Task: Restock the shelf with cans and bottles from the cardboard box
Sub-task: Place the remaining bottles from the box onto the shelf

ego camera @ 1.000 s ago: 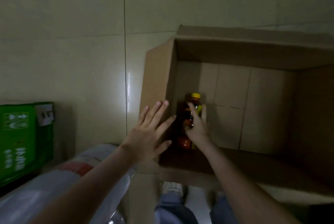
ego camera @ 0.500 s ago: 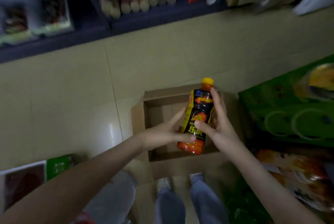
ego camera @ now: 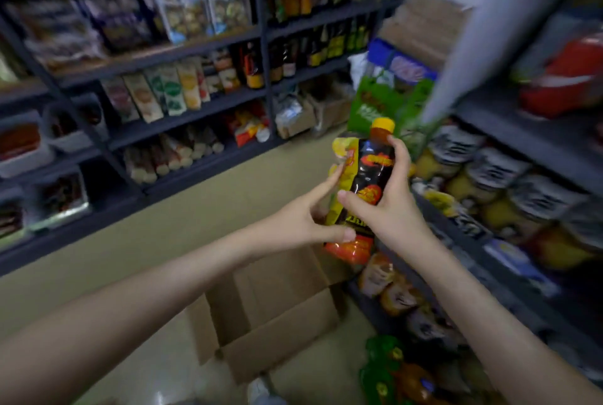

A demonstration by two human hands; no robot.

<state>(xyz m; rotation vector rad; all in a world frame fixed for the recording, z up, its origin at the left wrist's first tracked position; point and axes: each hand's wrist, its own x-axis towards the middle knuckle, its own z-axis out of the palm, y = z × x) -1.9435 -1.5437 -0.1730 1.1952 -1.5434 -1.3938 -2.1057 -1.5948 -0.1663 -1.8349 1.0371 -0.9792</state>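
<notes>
Gripping bottle (ego camera: 372,172), right hand (ego camera: 393,208) fingers (ego camera: 400,156) wrapped round; left hand (ego camera: 300,220) pinching its side

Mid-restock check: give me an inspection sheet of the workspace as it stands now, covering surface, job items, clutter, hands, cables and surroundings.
Surface: glossy beige floor; the cardboard box stands open on it.
Job's things: bottle, yellow cap, upright, held above the box, not yet shelved.
Clutter: green packs low down beside the box.
Grippers: right hand grips the bottle's middle; left hand pinches its lower part between thumb and fingers.
Cables: nothing seen.
Surroundings: left shelves stocked with packets and bottles; right shelf over rows of jars; picture is blurred.
</notes>
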